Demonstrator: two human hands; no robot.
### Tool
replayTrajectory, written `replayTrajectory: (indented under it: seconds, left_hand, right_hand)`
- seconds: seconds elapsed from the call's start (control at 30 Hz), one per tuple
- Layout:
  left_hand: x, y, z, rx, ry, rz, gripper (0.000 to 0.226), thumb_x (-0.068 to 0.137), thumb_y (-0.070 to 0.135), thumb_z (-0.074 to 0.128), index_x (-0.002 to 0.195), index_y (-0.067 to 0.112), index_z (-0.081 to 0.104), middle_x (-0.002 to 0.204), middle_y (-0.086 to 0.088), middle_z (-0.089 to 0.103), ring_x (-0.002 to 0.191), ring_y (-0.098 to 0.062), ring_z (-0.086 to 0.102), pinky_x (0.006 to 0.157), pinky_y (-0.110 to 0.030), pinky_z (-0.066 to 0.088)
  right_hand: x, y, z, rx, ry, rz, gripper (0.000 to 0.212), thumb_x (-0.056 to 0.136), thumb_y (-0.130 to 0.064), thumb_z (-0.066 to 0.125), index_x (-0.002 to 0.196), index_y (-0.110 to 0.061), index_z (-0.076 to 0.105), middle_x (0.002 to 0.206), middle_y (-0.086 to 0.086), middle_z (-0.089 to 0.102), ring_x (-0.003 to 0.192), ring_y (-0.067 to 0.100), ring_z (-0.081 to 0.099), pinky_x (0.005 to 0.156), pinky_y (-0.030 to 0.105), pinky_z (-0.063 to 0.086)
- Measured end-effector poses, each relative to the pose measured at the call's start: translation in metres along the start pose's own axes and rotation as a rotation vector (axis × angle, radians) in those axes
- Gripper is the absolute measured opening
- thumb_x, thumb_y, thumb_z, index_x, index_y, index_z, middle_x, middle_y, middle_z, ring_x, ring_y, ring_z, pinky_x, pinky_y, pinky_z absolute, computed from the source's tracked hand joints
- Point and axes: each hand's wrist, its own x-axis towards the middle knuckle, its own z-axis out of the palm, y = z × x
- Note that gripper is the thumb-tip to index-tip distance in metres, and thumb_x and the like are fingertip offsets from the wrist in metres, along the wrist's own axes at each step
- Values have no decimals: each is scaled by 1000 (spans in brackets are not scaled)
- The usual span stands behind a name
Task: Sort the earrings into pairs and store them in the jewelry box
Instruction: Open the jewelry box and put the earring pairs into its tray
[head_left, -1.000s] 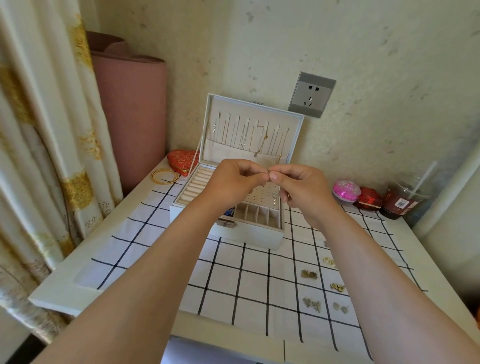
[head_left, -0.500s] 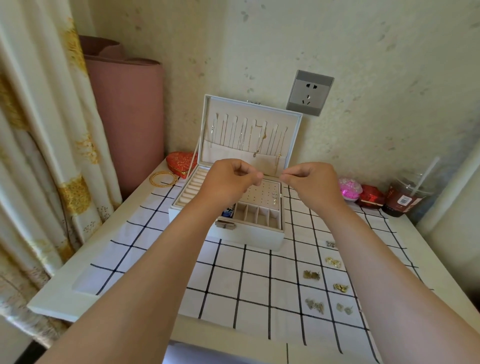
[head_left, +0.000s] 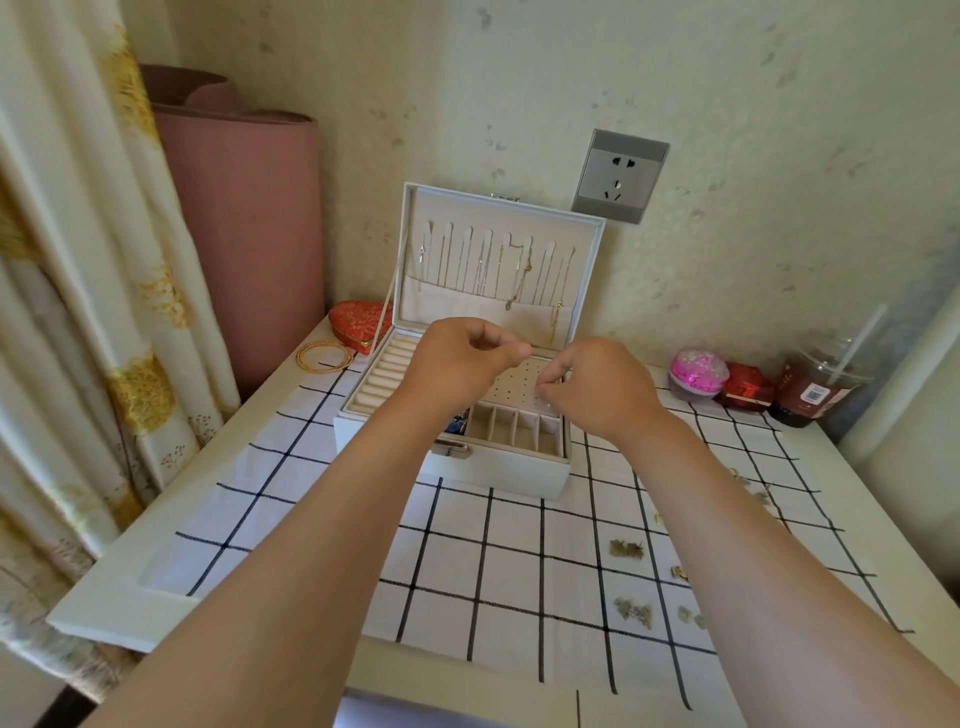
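In the head view the left hand (head_left: 460, 361) and right hand (head_left: 597, 387) hover over the open jewelry box (head_left: 498, 470), fingers curled into pinches, contents too tiny to tell, loose earrings (head_left: 627, 548) on the surface (head_left: 130, 587), and one fumble could drop a stud into the wrong compartment.

A: Item count, far side?
B: One jewelry box (head_left: 498, 467), one heart-shaped tin (head_left: 358, 322), one pink case (head_left: 696, 371), one red case (head_left: 743, 387), one cup (head_left: 815, 395), one socket (head_left: 618, 176).
A: Earrings (head_left: 627, 548)?
B: Several, near right; exact number unreadable.
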Motion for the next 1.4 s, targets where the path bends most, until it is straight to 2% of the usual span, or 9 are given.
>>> replayTrajectory:
  seconds: [0.2,0.4,0.57,0.67,0.77,0.93,1.07,1.27,1.4]
  left_hand:
    - [-2,0,-3,5,5,7,10,83,31,77,85,22,73,82,9,72,63,3,56,73,-21,48]
    - [-3,0,-4,16,1,10,8,85,30,75,81,23,72,80,11,71,61,5,55,73,-21,47]
    - [-3,3,-1,-20,-12,-10,14,86,33,73,80,20,73,82,10,72,62,5,56,70,-18,45]
    - [-6,6,2,-66,-1,-33,15,87,35,72,81,21,74,82,8,73,59,0,57,57,-8,45]
    - [-8,9,5,-158,28,-70,14,87,36,72,87,22,75,83,6,75,60,-3,59,54,-12,46]
    - [-15,15,9,-175,-32,-95,14,87,40,71,89,27,76,78,14,74,66,-3,63,61,-17,48]
    - [-17,20,11,-216,-111,-138,24,96,41,58,98,24,75,90,13,76,70,-4,66,72,-23,54]
    - [-17,19,9,-84,-183,-47,27,97,42,54,105,27,75,98,15,75,90,-9,70,86,-28,52]
    - [-11,-1,5,460,-131,155,24,92,41,57,110,35,71,112,17,68,110,-4,57,98,-30,44]
  right_hand:
    - [1,-5,4,-74,-9,-1,21,81,-17,63,71,-27,78,78,-11,71,80,14,64,65,29,53]
    - [8,4,5,-16,-112,-2,17,82,-25,64,74,-18,77,79,-2,74,80,19,68,71,39,58]
    - [7,3,-5,303,4,-9,14,93,-25,65,89,-27,78,89,-16,71,93,6,65,84,28,49]
    - [0,-8,-23,540,19,-36,13,91,-21,70,89,-31,78,85,-15,73,83,-4,64,75,16,46]
    - [-12,-15,-33,701,-77,-59,14,85,-15,78,97,-23,79,82,-11,76,69,-7,64,62,8,46]
    - [-24,-12,-26,835,79,-13,17,82,-12,79,99,-12,79,65,-17,70,52,-7,58,58,7,44]
    - [-28,-4,-23,943,136,103,10,85,-12,77,93,-14,81,82,-1,78,48,-3,53,55,16,44]
    - [-29,4,-22,902,149,148,9,86,-15,76,84,-22,79,66,-11,72,45,-1,50,49,14,42]
    - [-24,12,-6,583,164,79,8,86,-23,76,81,-30,78,83,-17,72,78,-5,63,77,21,48]
